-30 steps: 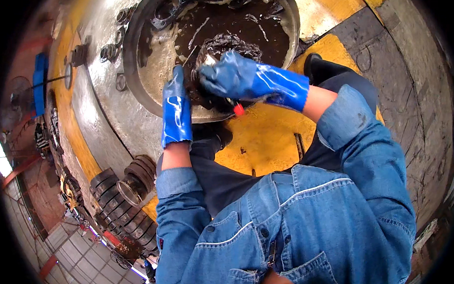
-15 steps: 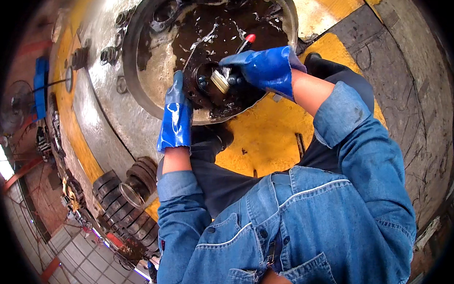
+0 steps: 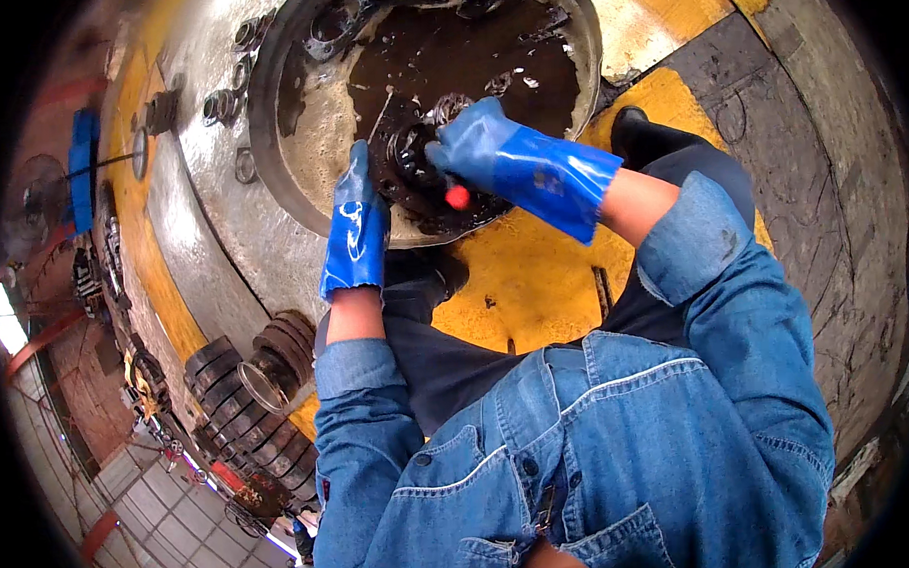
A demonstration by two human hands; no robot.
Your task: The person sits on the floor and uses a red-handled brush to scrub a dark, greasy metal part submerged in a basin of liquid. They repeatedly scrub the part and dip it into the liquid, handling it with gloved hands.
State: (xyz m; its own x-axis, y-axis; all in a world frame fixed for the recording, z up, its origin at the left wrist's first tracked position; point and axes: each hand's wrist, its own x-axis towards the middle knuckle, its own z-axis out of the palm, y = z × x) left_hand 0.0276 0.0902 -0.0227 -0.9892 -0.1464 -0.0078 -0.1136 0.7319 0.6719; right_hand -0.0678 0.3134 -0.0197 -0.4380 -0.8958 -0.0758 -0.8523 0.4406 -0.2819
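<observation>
The left hand [image 3: 356, 202] lies against a dark metal part [image 3: 398, 158] at the basin's [image 3: 267, 150] near side, presumably steadying it (fingers hidden, so I cannot tell that grip); the right hand [image 3: 482, 141] is wrapped round a red-tipped handle [image 3: 458, 198] above the part.

There were two gloved hands [image 3: 475, 143], two rolled denim cuffs [image 3: 698, 225], one round basin [image 3: 268, 155] and one red-tipped tool [image 3: 457, 197]; dark parts [image 3: 402, 154] in the basin were too obscured to count.

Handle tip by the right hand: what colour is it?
The handle tip is red, best in head view.
</observation>
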